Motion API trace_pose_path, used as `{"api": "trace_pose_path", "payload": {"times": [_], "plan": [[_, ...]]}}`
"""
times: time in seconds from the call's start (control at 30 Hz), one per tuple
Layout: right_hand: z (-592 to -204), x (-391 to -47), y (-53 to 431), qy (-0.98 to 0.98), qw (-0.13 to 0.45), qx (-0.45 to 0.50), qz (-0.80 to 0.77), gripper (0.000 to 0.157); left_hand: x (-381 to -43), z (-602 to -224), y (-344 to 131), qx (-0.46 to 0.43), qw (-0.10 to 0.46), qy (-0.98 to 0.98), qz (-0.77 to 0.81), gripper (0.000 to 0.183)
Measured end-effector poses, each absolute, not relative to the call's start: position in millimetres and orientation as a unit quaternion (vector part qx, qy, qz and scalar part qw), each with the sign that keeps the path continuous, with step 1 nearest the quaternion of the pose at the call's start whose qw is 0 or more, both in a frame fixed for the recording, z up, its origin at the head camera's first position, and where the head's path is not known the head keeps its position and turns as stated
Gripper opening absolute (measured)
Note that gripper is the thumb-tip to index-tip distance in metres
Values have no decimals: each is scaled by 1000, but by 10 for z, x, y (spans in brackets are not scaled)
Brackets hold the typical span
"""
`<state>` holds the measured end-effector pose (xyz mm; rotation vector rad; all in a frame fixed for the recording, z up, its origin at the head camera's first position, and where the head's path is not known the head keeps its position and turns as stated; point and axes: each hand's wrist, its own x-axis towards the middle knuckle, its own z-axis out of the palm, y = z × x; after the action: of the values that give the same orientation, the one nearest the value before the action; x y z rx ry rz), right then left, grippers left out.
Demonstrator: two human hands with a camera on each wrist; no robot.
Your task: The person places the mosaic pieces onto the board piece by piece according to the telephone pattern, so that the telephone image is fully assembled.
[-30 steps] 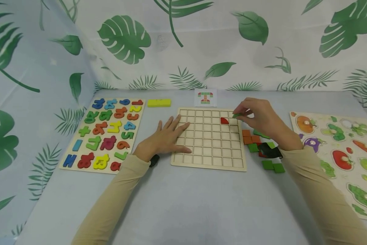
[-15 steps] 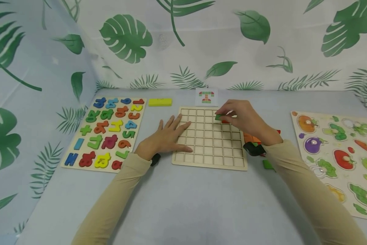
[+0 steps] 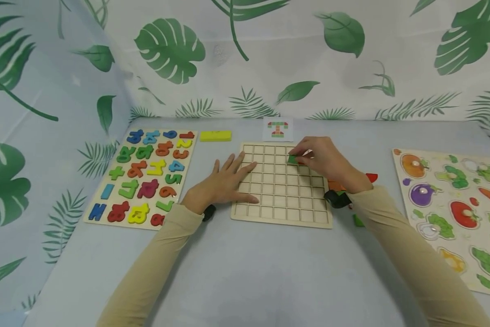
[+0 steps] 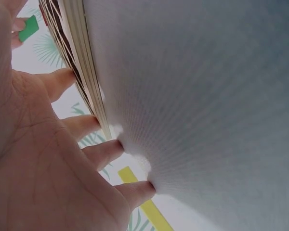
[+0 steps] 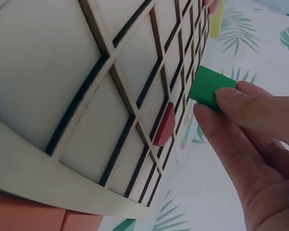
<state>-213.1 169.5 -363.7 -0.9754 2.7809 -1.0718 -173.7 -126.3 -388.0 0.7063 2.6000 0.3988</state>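
Between thumb and fingers my right hand [image 3: 320, 156] pinches a green square tile [image 5: 209, 87], close over the upper part of the wooden grid board [image 3: 272, 190]. In the right wrist view a red quarter-round piece [image 5: 165, 126] lies in one cell of the board, near the tile; in the head view the right hand mostly covers it. My left hand [image 3: 218, 185] lies with fingers spread across the board's left edge. The left wrist view shows its fingertips [image 4: 62, 79] at that edge and on the tabletop.
A pattern card [image 3: 278, 130] and a yellow block [image 3: 215, 136] lie behind the board. Left is a number puzzle [image 3: 140, 177], right a vegetable puzzle [image 3: 445, 206]. Orange tiles [image 5: 26, 214] and other loose pieces sit right of the board, partly under the right arm.
My right hand has carried the green tile leftward from the board's right edge, then slightly down toward the grid. The left hand has stayed in place.
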Motion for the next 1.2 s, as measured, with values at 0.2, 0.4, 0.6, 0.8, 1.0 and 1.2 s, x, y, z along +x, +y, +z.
{"api": "trace_pose_path", "payload": {"times": [0.2,0.4,0.6,0.8,1.0,1.2], "plan": [[-3663,-2138,1686,889,12,-308,-339,20,-1734,-3870,-1245,250,216,933,142,105],[-3690,-2165,1682,890,17,-310,-333,21,-1735,-3866,-1245,252,216,932,145,104],[-3681,-2199,1653,893,25,-310,-324,21,-1746,-3866,-1250,249,214,934,143,104],[-3685,-2235,1624,900,35,-299,-316,21,-1744,-3876,-1257,246,214,934,146,105],[-3683,-2253,1590,904,40,-311,-290,22,-1740,-3880,-1267,247,214,933,150,104],[-3669,-2248,1562,915,50,-315,-249,22,-1742,-3879,-1259,248,216,933,149,104]]}}
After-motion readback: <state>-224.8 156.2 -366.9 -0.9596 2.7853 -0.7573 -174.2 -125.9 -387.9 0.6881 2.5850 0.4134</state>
